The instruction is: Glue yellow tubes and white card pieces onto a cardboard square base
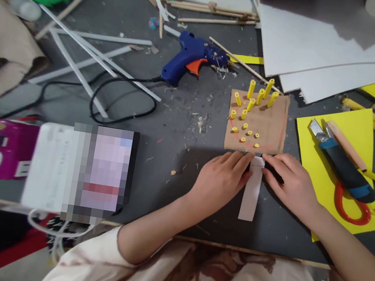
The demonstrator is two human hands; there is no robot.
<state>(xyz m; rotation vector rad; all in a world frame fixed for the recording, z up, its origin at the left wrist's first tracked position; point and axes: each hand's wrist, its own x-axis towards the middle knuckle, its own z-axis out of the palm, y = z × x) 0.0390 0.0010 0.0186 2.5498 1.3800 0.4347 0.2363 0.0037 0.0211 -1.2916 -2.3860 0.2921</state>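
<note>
A narrow white paper strip (250,198) with a dark line across its top lies on the grey table. My left hand (221,172) has its fingers and thumb closed at the strip's upper left edge. From the right, my right hand (289,181) grips the same end between thumb and fingertips. Just beyond my fingers is a brown cardboard square (275,126) with a red curved line drawn on it. Several short yellow paper tubes (251,104) stand upright on this square, taller at the back and very low at the front.
A blue glue gun (186,57) lies behind, its cord running left. On yellow paper (337,136) at right rest a utility knife (343,165) and scissors (353,216). Glue sticks (77,71), a power bank (48,166) and a blurred phone (106,170) are at left; white boards (311,51) behind.
</note>
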